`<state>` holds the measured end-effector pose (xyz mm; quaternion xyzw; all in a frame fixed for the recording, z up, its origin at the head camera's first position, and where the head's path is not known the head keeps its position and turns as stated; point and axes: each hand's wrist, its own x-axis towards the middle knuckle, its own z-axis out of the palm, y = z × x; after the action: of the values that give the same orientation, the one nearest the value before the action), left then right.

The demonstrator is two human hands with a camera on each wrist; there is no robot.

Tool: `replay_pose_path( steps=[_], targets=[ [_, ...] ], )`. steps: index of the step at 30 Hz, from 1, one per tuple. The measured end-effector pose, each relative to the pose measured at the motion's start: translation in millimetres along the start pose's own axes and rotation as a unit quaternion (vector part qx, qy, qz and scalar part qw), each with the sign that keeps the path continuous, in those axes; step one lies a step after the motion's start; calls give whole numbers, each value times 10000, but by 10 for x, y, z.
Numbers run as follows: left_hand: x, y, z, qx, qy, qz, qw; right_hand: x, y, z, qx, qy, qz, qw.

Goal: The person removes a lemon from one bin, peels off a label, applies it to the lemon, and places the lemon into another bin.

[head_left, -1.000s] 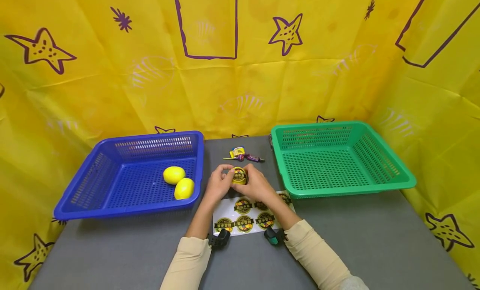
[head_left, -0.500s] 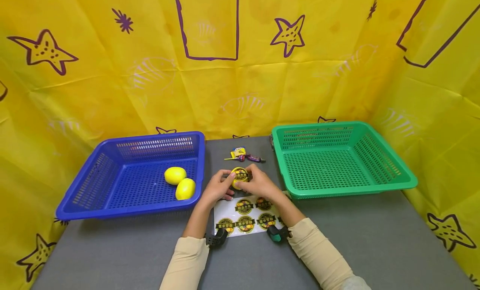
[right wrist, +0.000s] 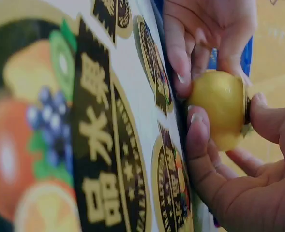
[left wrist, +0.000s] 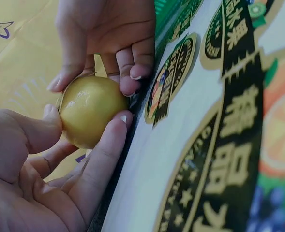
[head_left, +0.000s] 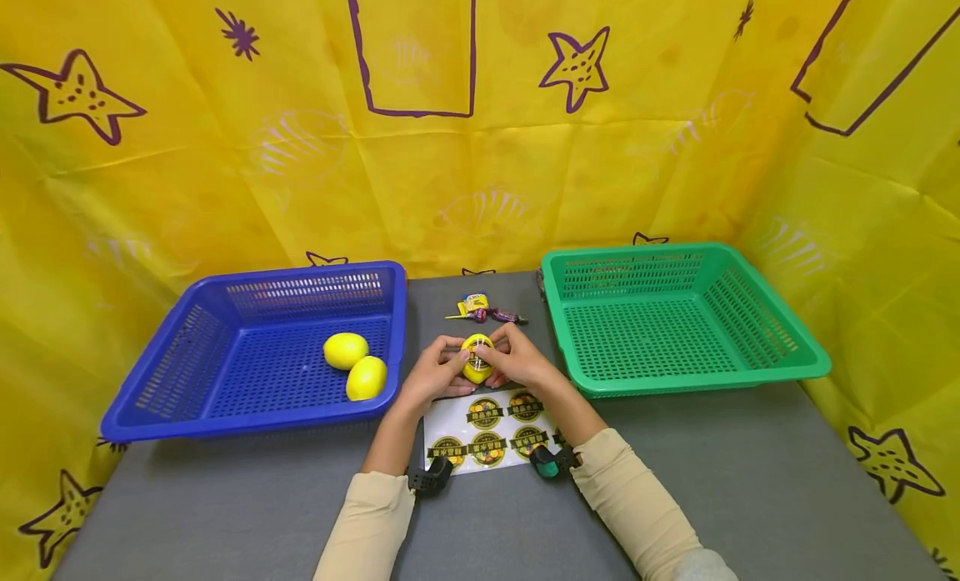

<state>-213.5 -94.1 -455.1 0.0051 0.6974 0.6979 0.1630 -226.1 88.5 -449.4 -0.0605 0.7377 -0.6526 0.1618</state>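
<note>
Over the sticker sheet [head_left: 487, 435], both hands [head_left: 435, 373] [head_left: 521, 364] pinch a lemon [head_left: 477, 358]; wrist views hide its apparently stickered top.

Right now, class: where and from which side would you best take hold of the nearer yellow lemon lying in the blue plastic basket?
Grip the nearer yellow lemon across its narrow middle, from above: the blue plastic basket walls block sideways approaches, and the other lemon lies close behind it.

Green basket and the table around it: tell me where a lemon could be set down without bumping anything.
The green basket holds nothing on its mesh floor. Bare grey table runs in front of it, and in front of the blue basket. The middle strip is crowded: both hands grip a lemon above the sticker sheet, with candies behind. Two lemons fill the blue basket's right part.
</note>
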Motion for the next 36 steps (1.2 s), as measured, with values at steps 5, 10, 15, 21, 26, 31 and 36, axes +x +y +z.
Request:
replay_pose_path(
  steps=[5,10,15,21,26,31,36],
  targets=[
    [26,12,-3,-122,-50,-48,9999,13,19,-96,474,-149,82,9987],
    [25,6,-14,-185,-21,-129,9997,27,111,-137,924,-244,-9,9954],
    [10,-19,-36,-148,102,-200,9996,17,183,-112,1335,-342,32,9905],
    [-6,-17,-35,31,383,-200,9991,20,174,-100,1312,-288,91,9909],
    [-20,-17,-29,384,400,-103,9984,13,125,-75,688,407,-155,9967],
    [-49,7,-14,746,323,48,9967,-12,61,-8,-632,1349,-922,9845],
    [-100,102,29,1573,224,232,9870,-36,2,83,-2096,1001,-1227,9649]
  ],
)
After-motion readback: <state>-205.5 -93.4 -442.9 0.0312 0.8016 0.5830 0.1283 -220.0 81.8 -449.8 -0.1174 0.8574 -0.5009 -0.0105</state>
